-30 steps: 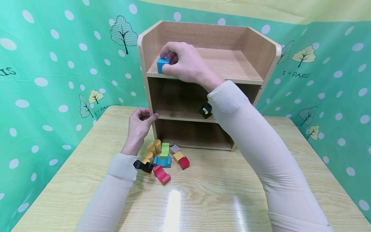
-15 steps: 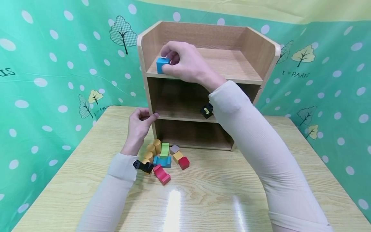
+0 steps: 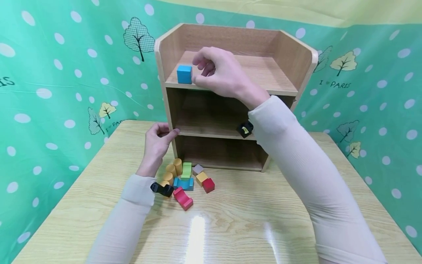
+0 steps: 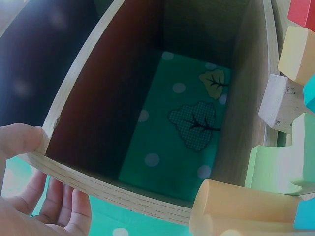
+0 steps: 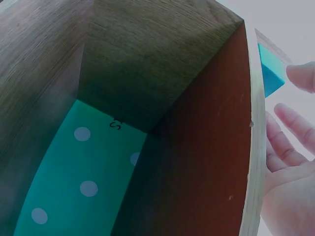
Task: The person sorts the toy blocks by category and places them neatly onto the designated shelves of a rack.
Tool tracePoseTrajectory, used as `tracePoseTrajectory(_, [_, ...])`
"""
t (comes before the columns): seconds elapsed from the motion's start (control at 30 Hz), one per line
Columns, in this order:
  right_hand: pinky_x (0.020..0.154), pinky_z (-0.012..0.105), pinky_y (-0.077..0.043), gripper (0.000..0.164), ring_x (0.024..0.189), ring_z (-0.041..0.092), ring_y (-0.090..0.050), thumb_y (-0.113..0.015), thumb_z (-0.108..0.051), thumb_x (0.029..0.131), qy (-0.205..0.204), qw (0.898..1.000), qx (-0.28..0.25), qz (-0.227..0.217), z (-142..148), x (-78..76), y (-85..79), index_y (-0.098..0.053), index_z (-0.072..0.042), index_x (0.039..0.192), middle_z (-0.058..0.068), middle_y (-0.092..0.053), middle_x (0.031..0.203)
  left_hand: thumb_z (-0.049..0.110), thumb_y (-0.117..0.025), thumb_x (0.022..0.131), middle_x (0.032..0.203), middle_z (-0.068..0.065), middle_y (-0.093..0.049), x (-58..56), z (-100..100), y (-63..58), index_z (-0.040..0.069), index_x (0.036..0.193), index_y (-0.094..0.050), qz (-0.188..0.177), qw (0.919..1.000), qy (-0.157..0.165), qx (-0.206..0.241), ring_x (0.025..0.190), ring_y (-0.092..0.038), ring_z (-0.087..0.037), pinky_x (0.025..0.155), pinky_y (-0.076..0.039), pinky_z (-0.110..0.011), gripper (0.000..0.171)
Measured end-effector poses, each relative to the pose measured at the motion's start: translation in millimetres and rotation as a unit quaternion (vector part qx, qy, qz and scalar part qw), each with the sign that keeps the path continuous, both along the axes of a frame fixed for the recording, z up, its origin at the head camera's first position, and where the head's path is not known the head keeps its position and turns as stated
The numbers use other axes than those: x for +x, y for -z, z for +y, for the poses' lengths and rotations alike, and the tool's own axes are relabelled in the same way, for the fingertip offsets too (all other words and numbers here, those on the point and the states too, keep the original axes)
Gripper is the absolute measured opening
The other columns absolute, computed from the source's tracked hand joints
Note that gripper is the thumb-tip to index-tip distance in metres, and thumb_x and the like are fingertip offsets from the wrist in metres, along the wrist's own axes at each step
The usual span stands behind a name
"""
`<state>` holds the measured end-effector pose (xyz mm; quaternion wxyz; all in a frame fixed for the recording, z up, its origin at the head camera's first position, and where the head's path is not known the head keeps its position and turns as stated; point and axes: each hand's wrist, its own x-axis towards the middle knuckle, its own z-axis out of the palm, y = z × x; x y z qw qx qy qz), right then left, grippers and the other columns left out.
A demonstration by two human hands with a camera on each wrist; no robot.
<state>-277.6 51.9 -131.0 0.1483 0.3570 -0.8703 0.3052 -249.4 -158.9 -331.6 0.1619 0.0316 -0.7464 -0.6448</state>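
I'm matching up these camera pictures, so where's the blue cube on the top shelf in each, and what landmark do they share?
Head: the blue cube is upper left of centre, on the top level of the shelf unit.
Left wrist: not in it; blue there is an arched block.
Right wrist: the blue cube is upper right, along the shelf unit's edge, beside the right hand.
Shared landmark: the shelf unit.

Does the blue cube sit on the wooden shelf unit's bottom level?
No, the blue cube rests on the top level.
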Motion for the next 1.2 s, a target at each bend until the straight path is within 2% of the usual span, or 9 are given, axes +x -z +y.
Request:
tracePoseTrajectory(0.17, [0.084,0.018,-0.046,0.034,0.087,0.007,-0.055,-0.067,-0.025,0.086,0.0,1.0,-0.003,0.013,8.1,3.8,3.1,-0.061,-0.007,0.114,0.004,-0.058,0.105,0.024,-0.074,0.085,0.106,-0.005,-0.057,0.1,0.1,-0.1,0.008,0.112,-0.058,-0.005,1.0,-0.003,0.0,0.096,-0.054,-0.02,0.085,-0.047,-0.029,0.036])
tracePoseTrajectory(0.5, [0.084,0.022,-0.047,0.029,0.087,0.009,-0.056,-0.068,-0.019,0.086,-0.036,0.997,-0.062,0.038,29.0,8.4,10.7,-0.063,-0.002,0.108,0.008,-0.061,0.101,0.023,-0.074,0.085,0.105,-0.006,-0.056,0.2,-0.5,0.6,0.005,0.112,-0.058,0.004,1.0,-0.003,-0.001,0.095,-0.053,-0.02,0.083,-0.047,-0.028,0.036])
tracePoseTrajectory(0.77, [0.086,0.024,-0.047,0.028,0.09,0.008,-0.057,-0.065,-0.018,0.086,-0.048,0.994,-0.061,0.075,38.6,17.6,18.3,-0.064,-0.002,0.108,0.001,-0.062,0.101,0.023,-0.074,0.084,0.104,-0.005,-0.056,0.3,-0.3,0.8,0.006,0.111,-0.058,0.002,1.0,-0.005,0.0,0.096,-0.053,-0.02,0.083,-0.047,-0.028,0.036])
tracePoseTrajectory(0.93, [0.086,0.026,-0.048,0.023,0.089,0.008,-0.057,-0.067,-0.013,0.086,-0.075,0.99,-0.073,0.099,41.9,24.7,25.7,-0.065,-0.001,0.105,0.002,-0.063,0.1,0.022,-0.075,0.084,0.104,-0.005,-0.056,1.4,0.1,-0.4,0.006,0.11,-0.058,0.0,1.0,-0.008,0.002,0.096,-0.052,-0.02,0.083,-0.047,-0.027,0.035])
tracePoseTrajectory(1.2, [0.081,0.032,-0.049,0.021,0.087,0.017,-0.057,-0.071,-0.006,0.083,-0.121,0.982,-0.086,0.114,44.9,40.9,41.6,-0.065,-0.001,0.102,0.006,-0.062,0.097,0.022,-0.075,0.083,0.102,-0.005,-0.056,1.9,0.3,-1.0,0.006,0.11,-0.058,0.002,0.9999,-0.009,0.005,0.094,-0.052,-0.021,0.081,-0.047,-0.027,0.035])
